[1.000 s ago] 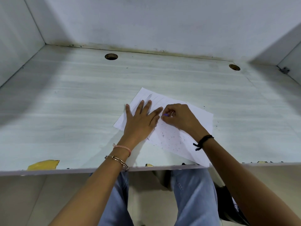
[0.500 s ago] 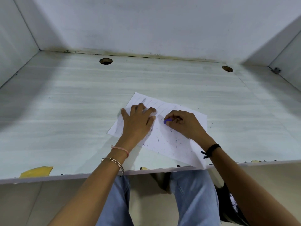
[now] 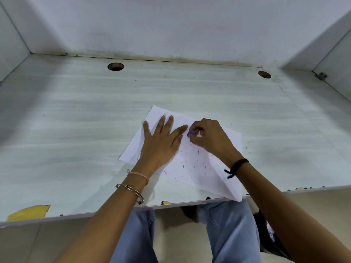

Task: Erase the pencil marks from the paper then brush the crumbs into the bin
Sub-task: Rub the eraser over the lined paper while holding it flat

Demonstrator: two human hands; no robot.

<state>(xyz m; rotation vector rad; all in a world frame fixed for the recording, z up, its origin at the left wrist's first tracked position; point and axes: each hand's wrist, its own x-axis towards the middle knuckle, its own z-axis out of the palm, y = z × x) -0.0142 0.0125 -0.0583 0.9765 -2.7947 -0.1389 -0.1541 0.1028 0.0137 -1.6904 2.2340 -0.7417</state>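
Left hand (image 3: 161, 141) presses flat on the paper (image 3: 199, 164); right hand (image 3: 210, 138) pinches the purple eraser (image 3: 191, 133). Short, light strokes beside the bracing fingers should prevent creasing.

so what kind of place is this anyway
Probably a study carrel or office cubicle: a pale wood-grain desk boxed in by white partition walls at the back and both sides, with two round cable holes near its far edge.

Matt white paper (image 3: 199, 164) lies on a pale, wood-grain laminate desk (image 3: 76, 130), smooth and faintly glossy
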